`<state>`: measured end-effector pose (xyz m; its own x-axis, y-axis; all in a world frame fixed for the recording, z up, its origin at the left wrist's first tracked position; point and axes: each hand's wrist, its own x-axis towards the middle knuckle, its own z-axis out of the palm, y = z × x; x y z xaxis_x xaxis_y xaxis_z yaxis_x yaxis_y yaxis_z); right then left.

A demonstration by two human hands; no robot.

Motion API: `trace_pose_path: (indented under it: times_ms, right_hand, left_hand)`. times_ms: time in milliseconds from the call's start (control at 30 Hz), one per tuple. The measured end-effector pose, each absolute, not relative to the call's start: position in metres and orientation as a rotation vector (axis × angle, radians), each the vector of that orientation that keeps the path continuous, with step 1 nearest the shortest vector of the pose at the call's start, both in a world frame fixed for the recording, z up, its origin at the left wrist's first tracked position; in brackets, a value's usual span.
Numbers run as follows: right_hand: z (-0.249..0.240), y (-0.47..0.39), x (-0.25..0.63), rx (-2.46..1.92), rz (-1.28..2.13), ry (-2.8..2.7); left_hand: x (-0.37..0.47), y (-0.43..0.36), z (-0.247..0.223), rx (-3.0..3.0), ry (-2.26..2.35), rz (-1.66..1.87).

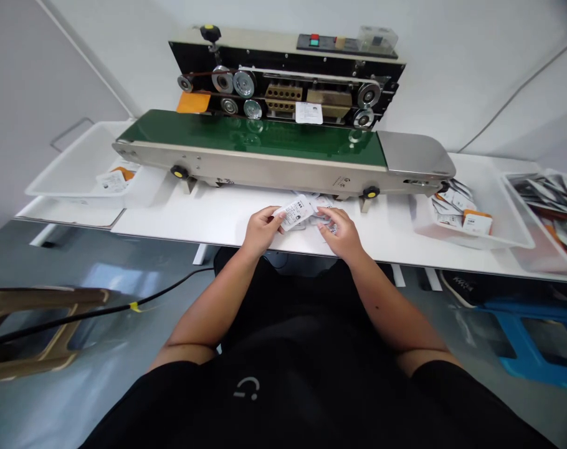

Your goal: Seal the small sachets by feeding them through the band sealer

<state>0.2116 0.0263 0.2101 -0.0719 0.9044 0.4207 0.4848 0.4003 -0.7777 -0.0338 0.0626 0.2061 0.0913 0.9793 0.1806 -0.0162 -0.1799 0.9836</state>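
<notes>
The held packet (pixel 297 212) is printed in black on white; the belt (pixel 274 142) is coloured green, the knobs (pixel 179 171) black and yellow.

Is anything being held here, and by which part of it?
The left grip holds a white printed packet by its left end. Whether the right grip, beside other packets, also holds anything cannot be told.
</notes>
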Motion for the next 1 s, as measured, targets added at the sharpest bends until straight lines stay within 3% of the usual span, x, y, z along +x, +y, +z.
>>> trace_pose_path:
  times_ms: [200,433,567,667,867,1000]
  right_hand:
    - [0.210,0.023,0.181,-1.186,0.997,-1.535]
    - [0.290,0.066,0.241,-1.154,0.777,-1.374]
    - [0.351,0.117,0.305,-1.320,0.499,-1.147]
    - [0.371,0.156,0.331,-1.507,0.583,-1.036]
    - [0.372,0.208,0.328,-1.598,0.863,-0.975]
    - [0.372,0.194,0.319,-1.592,0.574,-1.137]
  left_hand:
    - [-0.037,0.058,0.202,1.526,0.911,1.116]
    - [-0.028,0.054,0.210,2.240,1.132,0.978]
    - [-0.017,0.057,0.212,2.339,1.335,0.668]
    - [-0.013,0.061,0.208,2.347,1.355,0.580]
    - [-0.016,0.059,0.205,2.288,1.256,0.762]
    - [-0.023,0.053,0.207,2.017,1.197,1.151]
